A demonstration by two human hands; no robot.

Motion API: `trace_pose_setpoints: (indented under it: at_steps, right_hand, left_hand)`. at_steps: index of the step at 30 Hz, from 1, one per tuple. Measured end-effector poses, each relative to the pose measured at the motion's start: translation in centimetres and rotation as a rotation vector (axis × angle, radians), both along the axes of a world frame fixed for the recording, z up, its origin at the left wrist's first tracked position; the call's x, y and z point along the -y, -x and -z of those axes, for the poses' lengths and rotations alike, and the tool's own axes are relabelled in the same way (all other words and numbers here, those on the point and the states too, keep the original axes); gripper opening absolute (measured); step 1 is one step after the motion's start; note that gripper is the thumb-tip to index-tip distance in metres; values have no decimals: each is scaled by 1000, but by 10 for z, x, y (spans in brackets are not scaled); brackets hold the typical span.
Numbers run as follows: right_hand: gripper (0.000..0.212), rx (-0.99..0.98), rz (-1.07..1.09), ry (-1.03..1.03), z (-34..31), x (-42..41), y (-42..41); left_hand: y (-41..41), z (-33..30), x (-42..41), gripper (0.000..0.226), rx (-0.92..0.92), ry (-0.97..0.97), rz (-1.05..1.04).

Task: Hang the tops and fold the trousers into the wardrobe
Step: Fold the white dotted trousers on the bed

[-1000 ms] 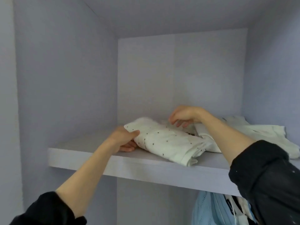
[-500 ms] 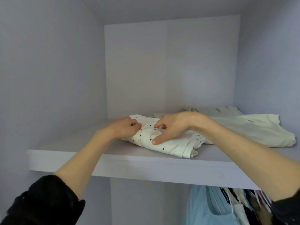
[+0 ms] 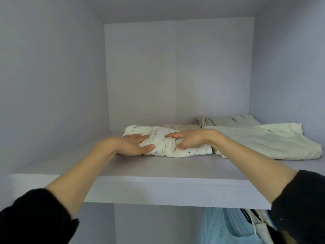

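Folded white trousers with small black dots (image 3: 164, 147) lie on the upper wardrobe shelf (image 3: 140, 180), towards the back. My left hand (image 3: 133, 144) grips their left end, thumb underneath and fingers on top. My right hand (image 3: 190, 140) holds their middle and right part, fingers curled into the cloth. Both arms reach up from below, sleeves black. A folded cream garment (image 3: 263, 141) lies directly to the right, touching the dotted trousers.
A beige crumpled garment (image 3: 219, 120) sits behind the cream one against the back wall. Below the shelf at the right hang a light blue knitted top (image 3: 228, 228) and other clothes. The wardrobe's left wall and back wall enclose the shelf.
The dotted trousers have slid further back on the shelf. My right hand came from their far edge onto the bundle, and both hands now hold it from either side.
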State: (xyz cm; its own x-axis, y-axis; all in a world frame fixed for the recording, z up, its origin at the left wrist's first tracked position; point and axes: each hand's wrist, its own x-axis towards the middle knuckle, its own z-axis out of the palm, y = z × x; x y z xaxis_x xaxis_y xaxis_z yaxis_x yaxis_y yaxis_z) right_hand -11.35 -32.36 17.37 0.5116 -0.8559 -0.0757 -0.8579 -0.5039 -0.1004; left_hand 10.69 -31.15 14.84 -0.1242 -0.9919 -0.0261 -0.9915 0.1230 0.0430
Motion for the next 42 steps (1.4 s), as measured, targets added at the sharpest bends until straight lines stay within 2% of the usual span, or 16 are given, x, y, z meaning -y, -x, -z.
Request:
trace_pose_setpoints:
  at_steps: [5, 10, 15, 22, 26, 28, 31, 34, 42]
  right_hand:
    - [64, 20, 157, 39, 12, 21, 17]
    - [62, 48, 219, 65, 19, 30, 17]
    - [55, 105, 155, 156, 16, 12, 21]
    - [36, 513, 140, 367, 21, -69, 53]
    - [29, 650, 292, 459, 47, -134, 82]
    - [28, 707, 404, 454, 70, -175, 100]
    - [27, 757, 564, 451, 99, -236, 112]
    - [27, 684, 714, 435, 137, -295, 122]
    - [29, 760, 1164, 221, 249, -509, 159]
  left_hand:
    - [27, 15, 31, 72, -40, 15, 4]
    - [32, 15, 35, 70, -96, 53, -16]
    - [40, 10, 16, 61, -92, 205, 11]
    - [67, 5, -62, 46, -477, 430, 317]
    - [100, 27, -106, 31, -793, 549, 516]
    - [121, 46, -134, 26, -923, 518, 618]
    - [142, 71, -172, 24, -989, 364, 740]
    - [167, 105, -207, 25, -986, 196, 801]
    - [261, 212, -340, 23, -914, -320, 1005]
